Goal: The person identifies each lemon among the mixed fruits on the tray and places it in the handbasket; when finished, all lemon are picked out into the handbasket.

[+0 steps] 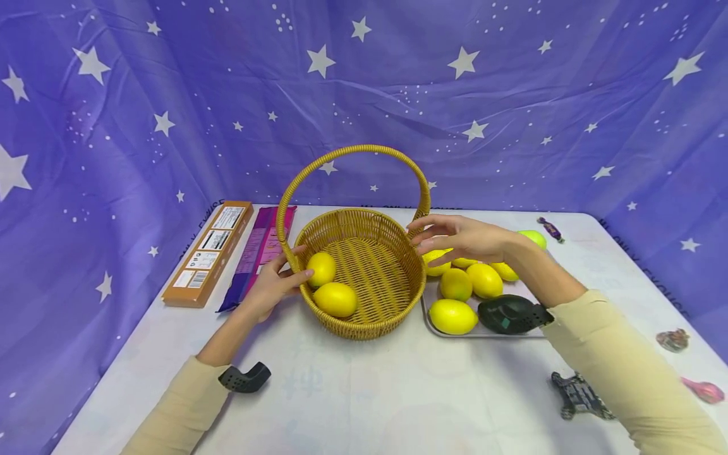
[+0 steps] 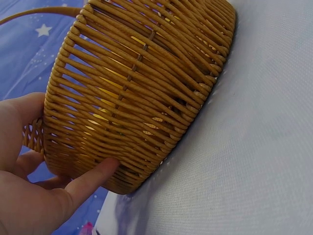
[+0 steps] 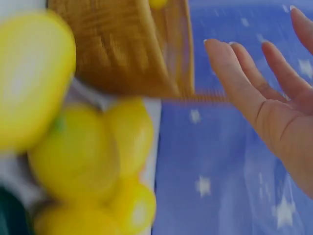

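A round wicker basket (image 1: 364, 325) with a tall hoop handle (image 1: 354, 149) stands on the table. Two lemons, one (image 1: 335, 299) in front of the other (image 1: 321, 268), lie inside at its left. My left hand (image 1: 272, 287) holds the basket's left rim; in the left wrist view one finger lies along the woven outer wall. Beside the handle's right foot is my right hand (image 1: 455, 237), its fingers spread, holding nothing. Under that arm a shallow tray (image 1: 429, 319) carries several lemons (image 1: 453, 316) and a greenish-yellow fruit (image 1: 456, 285). The right wrist view is blurred.
Left of the basket lie a long brown box (image 1: 207, 253) and a purple packet (image 1: 261, 246). At the right are a wrapped sweet (image 1: 550, 230), a dark patterned packet (image 1: 579, 397), another small wrapped piece (image 1: 673, 340) and a pink one (image 1: 705, 390). A starry curtain (image 1: 398, 95) hangs behind.
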The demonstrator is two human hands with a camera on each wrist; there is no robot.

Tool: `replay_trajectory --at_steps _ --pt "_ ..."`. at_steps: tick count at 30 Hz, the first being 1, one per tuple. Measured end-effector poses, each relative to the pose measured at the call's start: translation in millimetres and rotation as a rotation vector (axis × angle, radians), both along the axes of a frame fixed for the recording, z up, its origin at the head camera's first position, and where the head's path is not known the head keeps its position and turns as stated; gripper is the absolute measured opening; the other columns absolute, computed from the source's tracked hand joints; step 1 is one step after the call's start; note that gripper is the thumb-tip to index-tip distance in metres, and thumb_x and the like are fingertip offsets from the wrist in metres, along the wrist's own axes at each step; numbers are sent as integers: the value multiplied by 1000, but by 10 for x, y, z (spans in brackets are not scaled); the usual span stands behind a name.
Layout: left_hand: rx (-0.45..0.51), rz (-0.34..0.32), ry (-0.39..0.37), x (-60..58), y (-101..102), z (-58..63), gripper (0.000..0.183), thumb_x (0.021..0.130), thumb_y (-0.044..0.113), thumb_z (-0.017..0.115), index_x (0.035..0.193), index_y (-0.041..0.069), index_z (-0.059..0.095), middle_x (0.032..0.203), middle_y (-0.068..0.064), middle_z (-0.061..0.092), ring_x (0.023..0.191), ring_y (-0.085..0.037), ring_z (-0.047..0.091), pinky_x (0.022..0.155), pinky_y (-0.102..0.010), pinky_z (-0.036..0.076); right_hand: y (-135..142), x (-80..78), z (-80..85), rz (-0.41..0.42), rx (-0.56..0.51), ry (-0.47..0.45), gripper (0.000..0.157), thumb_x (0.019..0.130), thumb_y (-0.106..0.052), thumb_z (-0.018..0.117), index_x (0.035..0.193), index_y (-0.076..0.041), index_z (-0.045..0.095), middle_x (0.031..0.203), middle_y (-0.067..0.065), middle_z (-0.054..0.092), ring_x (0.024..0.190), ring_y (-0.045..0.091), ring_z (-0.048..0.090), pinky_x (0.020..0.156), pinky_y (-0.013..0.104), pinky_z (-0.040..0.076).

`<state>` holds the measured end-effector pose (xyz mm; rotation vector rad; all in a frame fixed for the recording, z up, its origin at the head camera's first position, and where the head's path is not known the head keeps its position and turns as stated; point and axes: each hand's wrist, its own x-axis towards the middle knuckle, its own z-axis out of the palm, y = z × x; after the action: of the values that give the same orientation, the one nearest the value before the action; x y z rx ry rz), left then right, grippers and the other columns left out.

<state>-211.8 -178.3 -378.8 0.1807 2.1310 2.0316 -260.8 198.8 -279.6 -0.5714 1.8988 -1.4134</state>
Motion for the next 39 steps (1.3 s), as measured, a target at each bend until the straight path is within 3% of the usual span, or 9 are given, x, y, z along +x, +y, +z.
replay_trajectory --at_steps 4,9,17,22,25,28,32,35,39 --pt "4 3 3 1 -1 -1 64 96 8 59 151 3 28 141 -29 38 108 -20 57 84 -33 56 419 -23 44 -78 22 60 56 100 -14 55 148 -4 28 143 23 37 128 41 42 100 54 43" --pt "7 1 4 3 -1 -7 64 96 7 59 151 3 28 140 -30 38 108 -21 58 83 -32 56 861 -14 10 -172 42 77 49 101 -11 51 146 -10 31 141 17 38 121 25 52 102 52 42" --pt "1 1 2 11 -4 -5 64 96 7 59 151 2 27 140 -31 38 110 -24 57 83 -32 56 1449 -63 -185 -265 136 125 52 102 -14 51 148 -15 28 144 14 35 118 11 53 101 46 45" --pt "-1 3 3 0 -3 -14 65 95 7 60 151 3 28 139 -31 39 108 -23 58 83 -32 56 1721 -72 -329 -317 169 129 47 102 -17 51 144 -20 31 148 20 29 116 6 52 101 49 44" --pt "-3 5 3 -4 -3 -18 65 95 7 60 151 3 28 139 -31 40 108 -24 58 82 -33 56 1787 -72 -404 -330 180 112 48 102 -18 50 145 -15 30 149 24 23 113 8 53 102 54 41" --pt "-10 8 4 -3 -3 -20 64 95 8 60 151 4 28 139 -31 40 108 -23 58 82 -32 56 1776 -69 -466 -328 206 92 55 102 -20 51 148 -7 25 150 25 22 118 17 50 102 58 39" --pt "-15 7 7 1 5 -17 64 96 9 60 151 4 28 141 -29 38 108 -22 58 82 -31 56 1708 -64 -545 -297 245 93 62 102 -22 50 150 1 19 151 29 20 130 39 35 101 61 37" --pt "-13 7 6 2 10 -15 64 96 9 60 151 4 28 142 -29 38 108 -21 58 83 -31 56 1642 -61 -597 -281 277 101 62 102 -23 51 149 2 20 150 32 20 133 48 27 101 61 37" --pt "-16 13 3 2 8 -14 63 96 9 60 151 4 28 141 -29 38 108 -21 58 82 -31 56 1545 -51 -651 -279 348 140 64 99 -26 56 147 3 25 147 34 24 130 49 33 97 57 44"
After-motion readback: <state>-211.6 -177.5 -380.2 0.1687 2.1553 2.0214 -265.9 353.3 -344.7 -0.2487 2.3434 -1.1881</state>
